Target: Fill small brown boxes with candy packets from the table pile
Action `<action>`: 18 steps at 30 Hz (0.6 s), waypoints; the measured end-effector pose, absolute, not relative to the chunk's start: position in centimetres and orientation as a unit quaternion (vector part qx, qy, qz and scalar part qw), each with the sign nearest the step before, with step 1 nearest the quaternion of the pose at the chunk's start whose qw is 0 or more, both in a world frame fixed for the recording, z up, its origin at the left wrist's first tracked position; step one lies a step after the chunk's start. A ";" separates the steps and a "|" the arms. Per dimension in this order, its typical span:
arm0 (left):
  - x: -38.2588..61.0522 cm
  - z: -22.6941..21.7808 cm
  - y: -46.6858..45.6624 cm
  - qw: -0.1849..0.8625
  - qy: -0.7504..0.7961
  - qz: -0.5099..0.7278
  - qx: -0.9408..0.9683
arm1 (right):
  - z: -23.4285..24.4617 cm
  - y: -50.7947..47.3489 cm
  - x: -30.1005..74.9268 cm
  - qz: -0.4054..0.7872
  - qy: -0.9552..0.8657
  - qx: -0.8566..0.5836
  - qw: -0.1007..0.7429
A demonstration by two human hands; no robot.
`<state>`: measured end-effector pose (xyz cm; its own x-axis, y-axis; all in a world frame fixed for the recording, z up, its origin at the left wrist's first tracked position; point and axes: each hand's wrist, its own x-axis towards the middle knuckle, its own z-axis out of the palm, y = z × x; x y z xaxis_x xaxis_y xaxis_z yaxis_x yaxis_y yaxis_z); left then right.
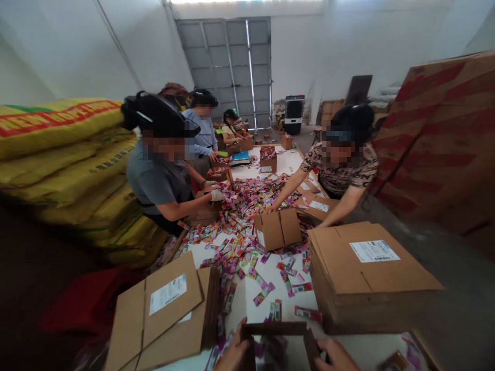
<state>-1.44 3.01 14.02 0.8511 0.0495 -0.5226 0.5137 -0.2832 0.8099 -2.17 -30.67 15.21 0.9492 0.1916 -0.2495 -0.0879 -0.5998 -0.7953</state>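
At the bottom edge, my left hand [234,350] grips the left flap of a small open cardboard box [276,330]. My right hand [335,354] lies against the box's right side, fingers curled on the flap. Colourful sachets [266,292] lie scattered over the white table [247,296] just beyond the box, and some show inside it.
A flat carton [162,309] lies left of me; a stack of flat cartons [367,273] sits right. A small closed box [277,228] stands mid-table. Co-workers sort sachets on both sides, one left [162,175], one right [344,165]. Yellow sacks [69,154] pile at left.
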 end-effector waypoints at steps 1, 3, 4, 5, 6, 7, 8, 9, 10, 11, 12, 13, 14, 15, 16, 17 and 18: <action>-1.2 16.2 3.3 0.571 0.181 -0.193 0.777 | 18.2 -31.0 -2.3 0.133 -0.064 -0.891 0.430; -1.1 22.1 3.5 0.564 0.127 -0.149 0.802 | 25.0 -32.2 -2.7 0.056 -0.137 -0.894 0.423; -1.2 25.6 3.4 0.553 0.092 -0.116 0.820 | 28.4 -33.0 -2.9 0.015 -0.171 -0.896 0.409; -1.3 29.0 3.1 0.541 0.051 -0.082 0.835 | 31.7 -33.9 -3.2 -0.048 -0.195 -0.900 0.386; -1.6 32.1 2.4 0.532 -0.003 -0.051 0.845 | 34.5 -34.9 -3.5 -0.118 -0.215 -0.902 0.356; -1.8 34.7 1.4 0.532 -0.053 -0.007 0.845 | 36.7 -35.9 -3.9 -0.197 -0.222 -0.899 0.322; -1.9 36.5 -0.1 0.537 -0.097 0.035 0.838 | 38.3 -37.0 -4.4 -0.265 -0.221 -0.893 0.290; -2.0 37.4 -2.0 0.547 -0.136 0.069 0.823 | 39.1 -38.1 -4.9 -0.319 -0.210 -0.885 0.267; -2.0 37.5 -4.3 0.565 -0.157 0.100 0.803 | 39.1 -39.4 -5.4 -0.360 -0.189 -0.878 0.254; -1.7 36.8 -7.0 0.589 -0.172 0.116 0.781 | 38.4 -40.8 -5.7 -0.388 -0.160 -0.872 0.251; -1.3 35.5 -9.9 0.622 -0.181 0.118 0.753 | 37.0 -42.4 -5.9 -0.407 -0.126 -0.868 0.255; -0.8 33.6 -12.8 0.658 -0.186 0.102 0.723 | 35.1 -44.1 -5.8 -0.422 -0.092 -0.863 0.262; 0.0 31.5 -15.7 0.687 -0.190 0.071 0.698 | 32.6 -46.0 -5.4 -0.428 -0.062 -0.861 0.268; 0.8 29.2 -18.2 0.708 -0.181 0.042 0.682 | 29.9 -47.9 -4.9 -0.428 -0.036 -0.862 0.268; 1.6 27.1 -20.4 0.717 -0.158 0.013 0.679 | 26.9 -49.7 -4.1 -0.410 -0.024 -0.872 0.266; 2.4 25.2 -22.1 0.705 -0.146 -0.034 0.693 | 24.0 -51.4 -3.3 -0.376 -0.011 -0.889 0.261; 3.0 23.6 -23.3 0.675 -0.138 -0.093 0.718 | 21.3 -52.7 -2.6 -0.329 -0.001 -0.906 0.265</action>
<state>2.96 -23.26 23.60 0.9442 -0.3252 0.0527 -0.0726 -0.0494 0.9961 -2.56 -52.75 21.25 0.7837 -0.1730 0.5966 0.1760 -0.8592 -0.4804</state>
